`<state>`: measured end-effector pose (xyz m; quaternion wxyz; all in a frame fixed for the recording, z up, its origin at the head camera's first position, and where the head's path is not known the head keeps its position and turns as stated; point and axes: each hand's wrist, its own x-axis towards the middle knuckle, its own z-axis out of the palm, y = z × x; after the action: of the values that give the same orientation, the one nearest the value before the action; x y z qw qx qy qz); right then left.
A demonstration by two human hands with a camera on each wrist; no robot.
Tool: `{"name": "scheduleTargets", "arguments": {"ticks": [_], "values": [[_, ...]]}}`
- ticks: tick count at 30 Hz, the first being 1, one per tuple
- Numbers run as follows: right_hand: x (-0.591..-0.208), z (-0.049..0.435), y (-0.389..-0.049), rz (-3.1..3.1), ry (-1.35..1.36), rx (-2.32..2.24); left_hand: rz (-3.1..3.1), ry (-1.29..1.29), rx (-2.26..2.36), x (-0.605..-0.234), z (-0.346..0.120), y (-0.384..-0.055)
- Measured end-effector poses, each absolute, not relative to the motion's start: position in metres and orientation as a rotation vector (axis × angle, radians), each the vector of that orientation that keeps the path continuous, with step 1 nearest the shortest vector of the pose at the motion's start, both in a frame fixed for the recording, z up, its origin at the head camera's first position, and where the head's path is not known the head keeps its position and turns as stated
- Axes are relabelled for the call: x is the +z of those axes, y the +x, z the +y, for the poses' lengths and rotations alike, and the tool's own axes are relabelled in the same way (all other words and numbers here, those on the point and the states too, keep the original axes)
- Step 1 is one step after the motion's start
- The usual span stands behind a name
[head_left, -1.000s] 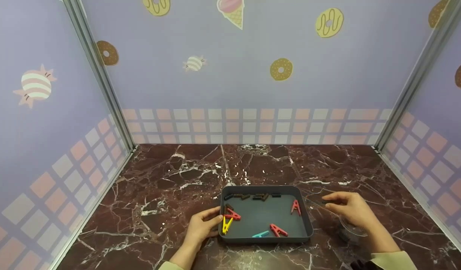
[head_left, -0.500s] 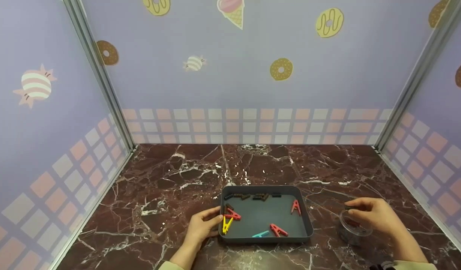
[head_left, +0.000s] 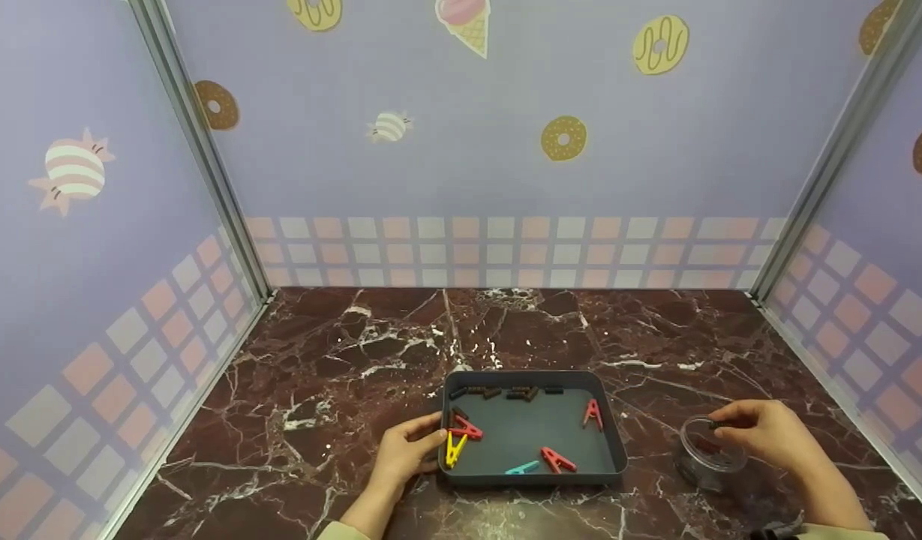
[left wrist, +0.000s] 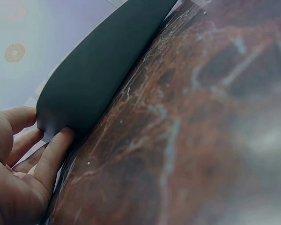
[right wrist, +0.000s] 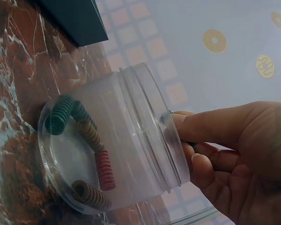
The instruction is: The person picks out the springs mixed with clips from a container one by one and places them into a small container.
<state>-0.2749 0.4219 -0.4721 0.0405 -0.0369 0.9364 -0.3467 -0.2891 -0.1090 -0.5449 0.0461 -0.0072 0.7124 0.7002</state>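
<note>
My left hand (head_left: 404,454) grips the left wall of a dark grey tray (head_left: 534,480), also seen as a dark wall (left wrist: 103,61) in the left wrist view. Inside the tray, several small dark coil springs (head_left: 518,394) lie along the far side. Red clothespins (head_left: 557,460), a yellow clothespin (head_left: 454,450) and a blue clothespin (head_left: 522,469) lie there too. At the right, my right hand (head_left: 768,435) pinches a small dark spring (right wrist: 193,144), mostly hidden by the fingers, at the mouth of a clear plastic jar (right wrist: 117,136). Green, brown and red springs (right wrist: 105,169) lie inside the jar.
The tray and jar stand on a dark red marbled tabletop (head_left: 340,352), with a gap between them. Patterned panels (head_left: 506,180) enclose the table at the back and both sides, joined by metal corner posts (head_left: 228,195).
My right hand has moved right and down from beside the tray to the jar's mouth, carrying the small dark spring. The left hand and tray have stayed put.
</note>
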Motion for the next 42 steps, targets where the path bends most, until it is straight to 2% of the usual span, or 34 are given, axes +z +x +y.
{"name": "scheduleTargets", "arguments": {"ticks": [42], "values": [[-0.4703, 0.4170, -0.2800, 2.942, -0.125, -1.059, 2.159, -0.054, 2.121, -0.5428, -0.1106, -0.2894]]}}
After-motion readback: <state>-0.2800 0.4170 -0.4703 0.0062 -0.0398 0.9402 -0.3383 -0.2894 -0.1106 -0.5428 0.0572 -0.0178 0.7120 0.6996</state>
